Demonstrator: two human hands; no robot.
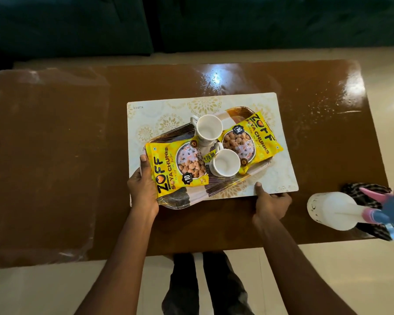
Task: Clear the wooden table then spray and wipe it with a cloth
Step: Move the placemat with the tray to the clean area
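Observation:
A glossy brown wooden table fills the view. On it lies a white placemat with gold flowers. A patterned tray sits on the mat, carrying two white cups and two yellow snack packets. My left hand grips the mat's front left edge beside the tray, thumb on top. My right hand holds the mat's front edge, thumb on top. At the front right a white spray bottle with a pink and blue trigger lies over a dark checked cloth.
A dark green sofa runs along the far side of the table. Pale tiled floor surrounds the table. My legs stand at the near edge. Spray droplets glisten on the table's far right corner.

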